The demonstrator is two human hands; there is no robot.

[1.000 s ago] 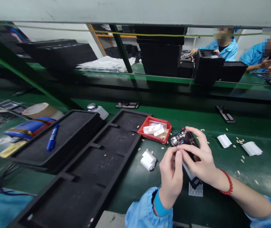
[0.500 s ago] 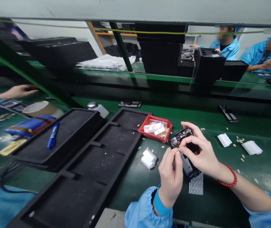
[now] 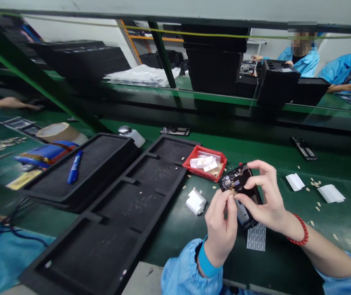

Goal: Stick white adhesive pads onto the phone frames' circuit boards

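Note:
My left hand (image 3: 221,221), a blue band at its wrist, is closed in a pinch on a small tan adhesive piece (image 3: 233,191) over an opened phone (image 3: 245,177). The phone is tilted, its black frame and circuit board facing up. Around its right side curls my right hand (image 3: 267,200), wearing a red bead bracelet; the thumb lies across the phone close to the left fingertips, and the index finger is raised. Part of the phone is hidden behind my hands. Beneath its lower end lies a sticker sheet (image 3: 257,239) with rows of grey shapes.
A red bin (image 3: 188,165) holds white papers and tan bits. Left are a long black tray (image 3: 146,250), a black box (image 3: 101,159) with a blue marker (image 3: 75,167), and a pump bottle (image 3: 137,138). Folded white papers (image 3: 331,192) lie right. Co-workers sit across and left.
My right index finger has lifted away from the left fingertips, showing more of the board and the tan piece. The whole view has shifted slightly.

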